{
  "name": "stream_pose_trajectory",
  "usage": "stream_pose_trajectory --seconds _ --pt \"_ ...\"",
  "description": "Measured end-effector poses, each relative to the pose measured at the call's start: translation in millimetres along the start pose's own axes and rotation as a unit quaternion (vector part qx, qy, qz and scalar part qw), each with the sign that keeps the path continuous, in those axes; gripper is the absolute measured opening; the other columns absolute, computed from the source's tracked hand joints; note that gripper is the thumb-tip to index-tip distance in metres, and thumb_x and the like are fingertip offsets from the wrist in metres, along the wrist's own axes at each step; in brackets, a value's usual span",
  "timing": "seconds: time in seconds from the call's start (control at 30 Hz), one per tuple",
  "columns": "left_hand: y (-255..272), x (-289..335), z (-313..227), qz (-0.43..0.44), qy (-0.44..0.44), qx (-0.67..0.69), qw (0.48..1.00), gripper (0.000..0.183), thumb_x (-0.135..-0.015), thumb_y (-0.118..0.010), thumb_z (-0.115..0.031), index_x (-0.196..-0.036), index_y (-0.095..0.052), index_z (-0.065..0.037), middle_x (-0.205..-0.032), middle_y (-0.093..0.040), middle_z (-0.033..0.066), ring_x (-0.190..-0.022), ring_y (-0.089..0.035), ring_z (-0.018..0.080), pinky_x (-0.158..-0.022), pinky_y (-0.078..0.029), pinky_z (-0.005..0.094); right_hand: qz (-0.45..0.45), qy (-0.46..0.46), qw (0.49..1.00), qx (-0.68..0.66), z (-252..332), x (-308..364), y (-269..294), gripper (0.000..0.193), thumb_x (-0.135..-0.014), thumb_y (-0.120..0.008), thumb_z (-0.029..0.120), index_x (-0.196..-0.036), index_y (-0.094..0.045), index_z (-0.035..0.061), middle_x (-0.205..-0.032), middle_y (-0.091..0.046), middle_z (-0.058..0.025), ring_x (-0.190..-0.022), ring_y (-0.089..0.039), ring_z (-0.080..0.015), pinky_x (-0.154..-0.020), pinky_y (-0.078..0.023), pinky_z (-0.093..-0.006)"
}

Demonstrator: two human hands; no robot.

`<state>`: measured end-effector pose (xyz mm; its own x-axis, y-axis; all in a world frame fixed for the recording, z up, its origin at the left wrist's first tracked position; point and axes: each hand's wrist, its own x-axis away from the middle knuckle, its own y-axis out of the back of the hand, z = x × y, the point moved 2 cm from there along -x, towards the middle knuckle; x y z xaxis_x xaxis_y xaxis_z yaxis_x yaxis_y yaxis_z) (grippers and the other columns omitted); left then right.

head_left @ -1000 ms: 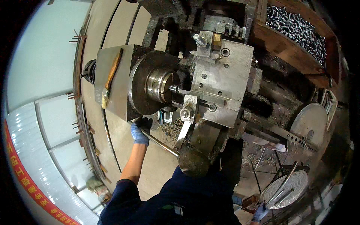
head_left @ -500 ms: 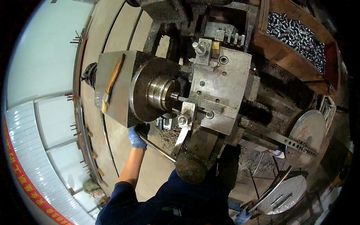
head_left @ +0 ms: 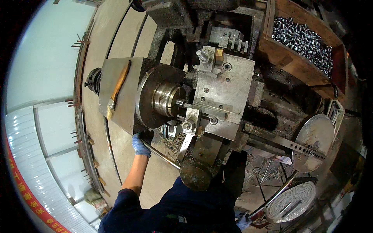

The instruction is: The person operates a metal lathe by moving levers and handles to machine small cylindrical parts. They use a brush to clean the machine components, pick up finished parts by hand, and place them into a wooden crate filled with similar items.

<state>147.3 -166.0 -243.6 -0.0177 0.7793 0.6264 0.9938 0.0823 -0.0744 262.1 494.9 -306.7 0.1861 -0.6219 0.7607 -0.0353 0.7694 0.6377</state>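
Observation:
My left hand (head_left: 141, 143), in a blue glove with a dark palm, is closed round the upper end of a steel lever (head_left: 165, 158) below the lathe's headstock. At the lower edge my right hand (head_left: 243, 221), in a blue glove, grips the lower end of a long metal handle (head_left: 272, 196); its fingers are partly hidden. Ahead of me, the threaded collet nose (head_left: 166, 100) sits at the centre of the dark round spindle housing (head_left: 143, 97). A small shiny metal sleeve (head_left: 180, 102) is at the collet's mouth, by the end of a bar on the tool slide (head_left: 225, 91).
A wooden-handled brush (head_left: 118, 87) lies on the headstock cover (head_left: 124, 93). Small metal sleeves (head_left: 303, 42) fill part of a wooden box (head_left: 299, 68) at the far right. A round metal disc (head_left: 314, 141) and a pale coiled tray (head_left: 285, 211) stand right. Metal shavings (head_left: 176, 143) lie below.
My right hand has shifted slightly left with the long handle's lower end. The whole view has moved a little. My left hand stays on the lever.

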Motion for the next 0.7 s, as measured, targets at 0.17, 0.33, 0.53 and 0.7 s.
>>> stream_pose_trajectory --seconds 0.17,0.33,0.53,0.7 --pt "-0.4 -10.1 0.2 0.033 0.002 0.015 0.999 0.012 -0.077 -0.048 -0.014 -0.078 -0.054 -0.004 -0.072 -0.053 0.0122 -0.068 -0.052 0.0264 -0.073 -0.046 0.0418 0.025 -0.010 0.998 0.053 -26.9 -11.0 -13.5 0.027 -0.078 -0.060 0.024 -0.080 -0.059 -0.0034 -0.074 -0.061 -0.0145 -0.065 -0.057 -0.0209 -0.060 -0.046 -0.0312" --pt "37.5 8.4 2.4 -0.036 0.006 0.032 0.999 0.012 -0.077 -0.046 -0.014 -0.072 -0.054 -0.006 -0.065 -0.053 0.0115 -0.064 -0.052 0.0267 -0.073 -0.045 0.0442 -0.044 0.244 0.963 0.105 -124.4 -134.9 54.5 0.033 -0.078 -0.060 0.032 -0.074 -0.061 -0.0010 -0.060 -0.060 -0.0123 -0.047 -0.052 -0.0195 -0.047 -0.042 -0.0327" --pt "-1.0 -6.0 -0.6 0.033 -0.006 -0.011 0.999 0.011 -0.076 -0.047 -0.016 -0.076 -0.053 -0.006 -0.074 -0.054 0.0098 -0.073 -0.051 0.0245 -0.076 -0.043 0.0431 0.027 -0.033 0.998 0.041 -51.2 -36.6 -28.2 0.034 -0.079 -0.056 0.032 -0.075 -0.061 -0.0007 -0.064 -0.060 -0.0123 -0.053 -0.053 -0.0207 -0.050 -0.043 -0.0341" --pt "7.8 -4.5 0.4 0.030 0.004 0.023 0.999 0.011 -0.074 -0.050 -0.017 -0.080 -0.053 -0.008 -0.077 -0.054 0.0085 -0.074 -0.050 0.0241 -0.075 -0.043 0.0418 0.028 -0.022 0.997 0.072 -28.7 -33.7 -33.5 0.034 -0.080 -0.056 0.032 -0.074 -0.060 -0.0010 -0.063 -0.059 -0.0121 -0.052 -0.052 -0.0211 -0.050 -0.042 -0.0343"
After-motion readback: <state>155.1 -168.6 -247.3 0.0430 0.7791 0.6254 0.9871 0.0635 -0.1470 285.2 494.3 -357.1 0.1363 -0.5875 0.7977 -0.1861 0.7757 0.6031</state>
